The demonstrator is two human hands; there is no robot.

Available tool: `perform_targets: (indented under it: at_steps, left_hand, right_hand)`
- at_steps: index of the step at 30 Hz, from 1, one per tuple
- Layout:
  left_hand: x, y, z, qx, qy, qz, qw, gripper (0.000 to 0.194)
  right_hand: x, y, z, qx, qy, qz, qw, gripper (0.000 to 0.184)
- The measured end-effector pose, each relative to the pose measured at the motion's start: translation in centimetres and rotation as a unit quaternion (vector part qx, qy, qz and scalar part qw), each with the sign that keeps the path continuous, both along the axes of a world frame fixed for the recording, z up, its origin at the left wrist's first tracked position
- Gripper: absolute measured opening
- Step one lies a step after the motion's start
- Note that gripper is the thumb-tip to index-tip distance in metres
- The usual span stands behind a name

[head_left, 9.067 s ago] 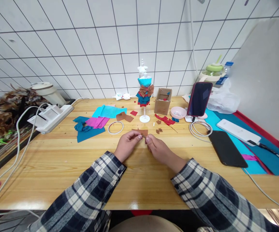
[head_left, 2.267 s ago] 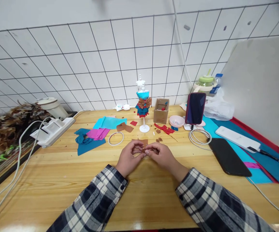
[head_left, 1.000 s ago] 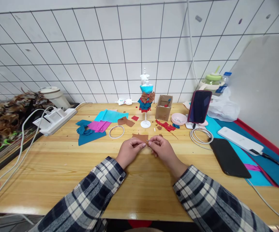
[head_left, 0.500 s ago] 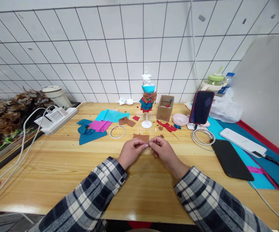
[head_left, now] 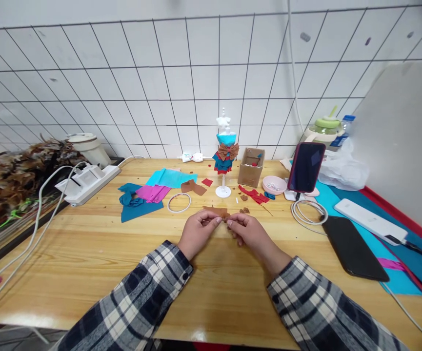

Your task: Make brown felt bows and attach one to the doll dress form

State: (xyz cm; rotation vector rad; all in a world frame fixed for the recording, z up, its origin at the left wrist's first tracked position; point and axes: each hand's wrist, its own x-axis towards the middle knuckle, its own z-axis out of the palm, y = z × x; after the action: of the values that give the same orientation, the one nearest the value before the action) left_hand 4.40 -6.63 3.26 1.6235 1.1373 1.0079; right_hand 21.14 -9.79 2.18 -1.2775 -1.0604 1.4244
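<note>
My left hand (head_left: 198, 231) and my right hand (head_left: 251, 233) meet at the middle of the table, thumbs and forefingers pinched together. Between them is a small gathered brown piece of crepe-like paper (head_left: 225, 217), mostly hidden by the fingertips. Just behind lies a flat brown sheet (head_left: 212, 209), and a small pleated brown scrap (head_left: 245, 210) rests beyond the right fingers. Farther back stands a white miniature dress form (head_left: 223, 127) wearing a turquoise top, a layered teal and red skirt and a brown bow (head_left: 228, 151).
Left lie a white ring (head_left: 179, 203) and teal, magenta (head_left: 154, 193) and turquoise sheets. A cardboard box (head_left: 251, 167), pink bowl (head_left: 274, 185) and red strips (head_left: 253, 194) sit behind right. Phones (head_left: 355, 247), cables and a power strip (head_left: 88, 184) flank the table.
The view has tilted slightly, so everything sits a little lower. Both hands stay pinched together, and more of the brown piece shows between the fingertips.
</note>
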Motion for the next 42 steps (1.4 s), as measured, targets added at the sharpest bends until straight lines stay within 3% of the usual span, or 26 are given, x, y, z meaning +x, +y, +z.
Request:
perform_targets:
  at_steps: [10, 16, 20, 26, 32, 39, 42]
  left_hand:
    - [0.0, -0.2, 0.3, -0.026, -0.014, -0.008, 1.0, 0.024]
    - [0.0, -0.5, 0.5, -0.06, -0.062, -0.05, 0.995, 0.033]
    - [0.3, -0.8, 0.5, -0.098, -0.02, -0.082, 0.992, 0.03]
    - [0.6, -0.8, 0.7, -0.106, -0.015, -0.06, 0.992, 0.027]
    - [0.4, -0.8, 0.8, -0.101, -0.021, -0.075, 0.992, 0.028]
    - [0.1, -0.7, 0.8, -0.088, 0.001, -0.081, 0.993, 0.024]
    - [0.1, -0.6, 0.7, -0.082, 0.001, -0.081, 0.993, 0.023]
  right_hand:
    - [0.1, 0.1, -0.2, 0.077, -0.085, -0.025, 0.993, 0.025]
    - [-0.2, -0.1, 0.4, 0.03, -0.015, -0.007, 0.999, 0.028]
    - [-0.3, -0.1, 0.4, 0.01, 0.018, -0.022, 1.0, 0.033]
    - [-0.4, 0.0, 0.0, 0.081, -0.06, -0.034, 0.994, 0.023]
    - [-0.4, -0.4, 0.2, 0.123, -0.147, -0.028, 0.981, 0.018]
    - [0.7, -0.2, 0.5, 0.171, -0.264, -0.009, 0.949, 0.013]
    - [0.9, -0.1, 0.5, 0.175, -0.246, -0.015, 0.953, 0.012]
